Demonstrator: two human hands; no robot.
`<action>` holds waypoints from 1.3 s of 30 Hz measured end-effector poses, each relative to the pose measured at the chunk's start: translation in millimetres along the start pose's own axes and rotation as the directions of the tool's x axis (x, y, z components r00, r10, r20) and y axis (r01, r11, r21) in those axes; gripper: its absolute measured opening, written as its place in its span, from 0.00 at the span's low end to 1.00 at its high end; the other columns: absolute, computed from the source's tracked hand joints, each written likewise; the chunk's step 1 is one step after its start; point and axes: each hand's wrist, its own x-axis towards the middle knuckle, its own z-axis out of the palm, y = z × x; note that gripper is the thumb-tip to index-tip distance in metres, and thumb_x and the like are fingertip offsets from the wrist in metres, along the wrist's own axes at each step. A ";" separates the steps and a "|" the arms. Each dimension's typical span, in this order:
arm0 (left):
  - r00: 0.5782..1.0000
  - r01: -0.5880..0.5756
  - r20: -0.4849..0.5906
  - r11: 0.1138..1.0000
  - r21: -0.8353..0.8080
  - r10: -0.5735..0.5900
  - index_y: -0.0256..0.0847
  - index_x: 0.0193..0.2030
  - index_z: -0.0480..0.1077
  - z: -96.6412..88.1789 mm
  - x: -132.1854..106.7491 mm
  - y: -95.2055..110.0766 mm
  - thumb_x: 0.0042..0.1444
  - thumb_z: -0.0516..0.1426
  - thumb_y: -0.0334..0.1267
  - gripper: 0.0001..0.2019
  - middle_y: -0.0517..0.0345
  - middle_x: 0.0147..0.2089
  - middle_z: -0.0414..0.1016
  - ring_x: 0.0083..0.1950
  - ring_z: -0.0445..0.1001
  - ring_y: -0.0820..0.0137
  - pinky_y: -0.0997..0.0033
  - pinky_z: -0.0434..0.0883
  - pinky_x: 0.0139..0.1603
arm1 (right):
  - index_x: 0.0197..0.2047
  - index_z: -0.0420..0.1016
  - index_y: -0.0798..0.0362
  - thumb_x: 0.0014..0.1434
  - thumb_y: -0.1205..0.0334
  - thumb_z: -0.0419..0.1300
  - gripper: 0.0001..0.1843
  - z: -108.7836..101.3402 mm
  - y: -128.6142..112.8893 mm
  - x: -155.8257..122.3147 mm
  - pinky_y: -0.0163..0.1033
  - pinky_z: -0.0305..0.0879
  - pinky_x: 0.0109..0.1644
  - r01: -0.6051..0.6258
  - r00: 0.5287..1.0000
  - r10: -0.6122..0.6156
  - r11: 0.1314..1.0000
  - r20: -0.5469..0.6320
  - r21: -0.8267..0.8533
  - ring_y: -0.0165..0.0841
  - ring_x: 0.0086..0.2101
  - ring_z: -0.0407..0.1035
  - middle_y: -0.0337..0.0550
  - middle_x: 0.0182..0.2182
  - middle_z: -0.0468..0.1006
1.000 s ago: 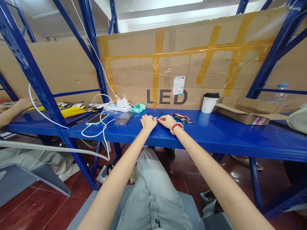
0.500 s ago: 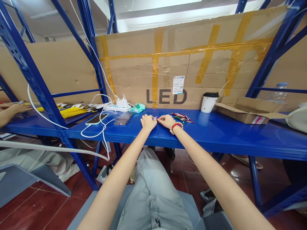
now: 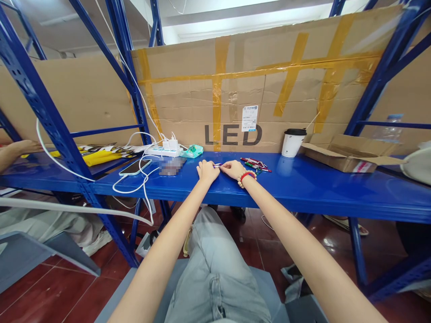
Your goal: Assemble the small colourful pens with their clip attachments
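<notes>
Both my hands rest on the blue metal shelf (image 3: 303,188) in front of me. My left hand (image 3: 207,171) and my right hand (image 3: 235,169) are curled and pinch the two ends of a small purple-and-silver object (image 3: 217,165) between them; it is too small to name. A red bead bracelet (image 3: 247,176) circles my right wrist. Just right of my right hand lies a small pile of red and green carabiner-like clips (image 3: 256,164).
A phone (image 3: 135,167) on a white cable, a power strip (image 3: 167,150) with chargers, and a wipes pack (image 3: 194,150) sit to the left. A lidded paper cup (image 3: 292,142) and an open cardboard box (image 3: 350,154) stand to the right. Another person's hand (image 3: 20,147) rests at far left.
My hands have stayed in place on the small object. The other person's hand at the far left has drawn back toward the left edge.
</notes>
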 end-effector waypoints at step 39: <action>0.995 -0.093 0.033 0.994 0.059 0.092 0.44 0.43 0.73 4.0 3.4 -1.7 0.56 0.50 0.40 0.13 0.48 0.52 0.68 0.57 0.62 0.58 0.58 0.59 0.57 | 0.42 0.80 0.56 0.58 0.57 0.56 0.16 -1.6 1.0 1.1 0.34 0.65 0.45 0.024 1.000 -0.025 0.999 0.011 0.036 0.37 0.41 0.73 0.47 0.41 0.80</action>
